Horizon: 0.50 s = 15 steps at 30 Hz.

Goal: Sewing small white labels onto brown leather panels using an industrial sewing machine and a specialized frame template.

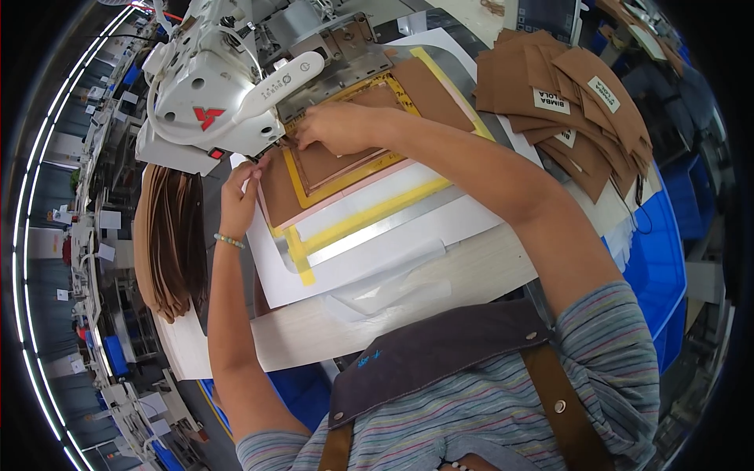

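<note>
My left hand (240, 192), with a beaded bracelet at the wrist, is raised at the needle end of a white sewing machine (200, 90). Its thumb and fingers are pinched together; whatever lies between them is too small to name. Reaching across from the right, my right hand (338, 129) has its fingers curled close by the needle area, above a brown panel (432, 90). Its fingertips are closed and their contents hidden. Around the panel's middle lies a yellow-edged rectangular frame (357, 184), part of a flat template with yellow tape (377, 213) along its border.
A white sheet (292, 292) lies beneath the template on the pale table (275, 345). Labelled brown pieces (503, 78) are piled at the right, and a stack of brown pieces (161, 243) hangs at the left. A blue bin (656, 255) stands beyond the right table edge.
</note>
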Each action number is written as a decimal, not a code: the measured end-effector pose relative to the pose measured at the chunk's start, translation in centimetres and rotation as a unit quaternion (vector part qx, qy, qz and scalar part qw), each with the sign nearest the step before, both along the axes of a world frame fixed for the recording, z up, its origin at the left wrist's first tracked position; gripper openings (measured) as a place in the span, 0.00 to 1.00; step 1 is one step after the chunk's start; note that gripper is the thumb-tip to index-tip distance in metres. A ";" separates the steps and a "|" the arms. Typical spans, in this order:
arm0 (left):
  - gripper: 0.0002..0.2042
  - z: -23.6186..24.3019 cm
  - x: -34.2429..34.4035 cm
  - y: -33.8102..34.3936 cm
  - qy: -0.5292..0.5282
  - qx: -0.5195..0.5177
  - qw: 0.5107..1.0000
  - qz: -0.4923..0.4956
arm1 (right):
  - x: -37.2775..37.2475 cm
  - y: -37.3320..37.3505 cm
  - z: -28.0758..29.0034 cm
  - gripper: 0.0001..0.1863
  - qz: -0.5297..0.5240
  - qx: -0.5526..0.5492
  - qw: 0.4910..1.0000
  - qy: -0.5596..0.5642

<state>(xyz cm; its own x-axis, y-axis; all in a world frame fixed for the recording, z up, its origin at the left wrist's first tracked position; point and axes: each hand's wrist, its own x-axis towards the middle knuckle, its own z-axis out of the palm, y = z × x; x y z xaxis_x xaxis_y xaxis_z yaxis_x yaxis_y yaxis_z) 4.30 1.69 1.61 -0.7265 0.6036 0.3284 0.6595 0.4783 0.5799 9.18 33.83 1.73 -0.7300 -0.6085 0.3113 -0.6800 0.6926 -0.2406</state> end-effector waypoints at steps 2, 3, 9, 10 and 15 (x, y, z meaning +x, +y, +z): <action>0.10 1.9 2.4 2.1 0.069 -0.008 0.996 -0.061 | 0.9 0.5 -0.2 0.23 0.012 -0.004 1.000 0.005; 0.10 2.3 2.9 2.1 0.069 -0.008 0.996 -0.057 | 1.3 0.3 -0.1 0.23 0.012 -0.017 1.000 -0.011; 0.11 4.2 5.4 3.6 0.025 -0.095 0.994 -0.044 | 3.8 0.4 1.4 0.22 0.025 -0.024 0.999 -0.011; 0.11 4.3 5.9 4.0 0.045 -0.115 0.991 -0.049 | 4.6 1.1 2.0 0.22 0.015 -0.008 1.000 -0.024; 0.14 4.5 7.7 5.3 0.082 -0.133 0.984 -0.089 | 8.6 7.6 2.3 0.20 -0.140 0.135 0.981 0.025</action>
<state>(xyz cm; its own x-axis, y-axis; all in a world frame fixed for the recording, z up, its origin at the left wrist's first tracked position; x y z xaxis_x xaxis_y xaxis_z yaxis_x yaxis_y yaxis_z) 11.98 6.96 6.13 -0.5520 0.7969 0.2455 0.8206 0.4669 0.3297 17.78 41.44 4.07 -0.8676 -0.4525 0.2061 -0.4611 0.8873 0.0068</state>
